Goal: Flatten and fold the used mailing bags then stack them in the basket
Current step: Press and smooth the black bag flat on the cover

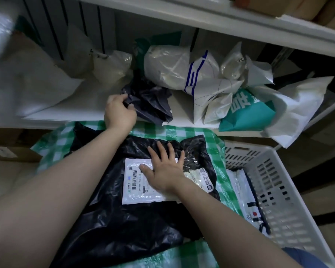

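Two black mailing bags show. A crumpled black bag (151, 101) lies on the white shelf (85, 109) at 11 o'clock. A flat black bag (114, 219) with one white label (137, 182) lies on the green-checked surface (162, 130) at centre. At least four pale bags (172, 66) and one teal bag (248, 115) crowd the shelf at 1 o'clock. One white basket (290, 186) at 3 o'clock holds one folded bag (244, 192). The left grip (120, 113) curls its fingers onto the crumpled black bag's edge. The right grip (164, 169), fingers straight and spread, presses on the flat black bag and its label.
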Tool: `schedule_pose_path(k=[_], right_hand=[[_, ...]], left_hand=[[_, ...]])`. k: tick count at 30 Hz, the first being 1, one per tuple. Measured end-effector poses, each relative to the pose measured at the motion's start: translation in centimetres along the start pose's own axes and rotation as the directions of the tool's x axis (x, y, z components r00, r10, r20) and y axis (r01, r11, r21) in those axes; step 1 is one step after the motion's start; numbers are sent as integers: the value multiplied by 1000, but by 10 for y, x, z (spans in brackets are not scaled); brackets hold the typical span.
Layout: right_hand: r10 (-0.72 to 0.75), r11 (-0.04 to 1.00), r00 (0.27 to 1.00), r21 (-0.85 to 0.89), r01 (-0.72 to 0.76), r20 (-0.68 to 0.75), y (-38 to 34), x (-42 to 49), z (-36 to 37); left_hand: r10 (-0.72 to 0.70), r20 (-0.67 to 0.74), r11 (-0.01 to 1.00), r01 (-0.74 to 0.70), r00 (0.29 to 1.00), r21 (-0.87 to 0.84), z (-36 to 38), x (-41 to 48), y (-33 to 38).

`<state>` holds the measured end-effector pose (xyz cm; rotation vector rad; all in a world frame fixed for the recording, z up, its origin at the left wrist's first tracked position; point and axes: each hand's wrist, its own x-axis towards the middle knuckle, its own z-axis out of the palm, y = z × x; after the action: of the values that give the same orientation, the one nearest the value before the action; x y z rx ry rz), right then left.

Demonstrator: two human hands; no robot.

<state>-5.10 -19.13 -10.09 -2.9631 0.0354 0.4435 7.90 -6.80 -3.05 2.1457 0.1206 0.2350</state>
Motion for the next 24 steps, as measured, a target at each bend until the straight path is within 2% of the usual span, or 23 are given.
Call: schedule_pose_path(k=[3,7,11,13,15,16,17,20,24], right_hand=[[-3,996,1000,84,4,-13,3,-3,-6],[100,951,964,309,-19,-247,0,-15,-24],[186,780,929,623,60,-321,-4,-24,-43],[298,623,894,778,82,-333,-6,-30,-54],[383,298,898,949,102,-217,-7,-37,-64],[379,145,914,985,96,-145,-6,-40,-67],[356,82,929,994,75,-100,-4,-44,-71],[271,147,961,989,19,-59,2,-60,-78],[309,312,951,943,-114,12,6,-78,-78]], left_hand=[[43,-134,998,-36,990,58,-27,-19,8],[83,-252,994,-61,964,92,-64,-42,16],[92,-278,993,-69,956,92,-84,-66,14],[100,-280,994,-86,955,61,-92,-81,13],[136,-278,991,-132,951,33,-98,-94,13],[158,-268,987,-161,951,9,-101,-100,12],[170,-243,983,-183,955,-33,-102,-105,10],[221,-38,950,-224,974,-219,-99,-118,1],[337,342,937,-275,877,-217,-91,-141,-7]])
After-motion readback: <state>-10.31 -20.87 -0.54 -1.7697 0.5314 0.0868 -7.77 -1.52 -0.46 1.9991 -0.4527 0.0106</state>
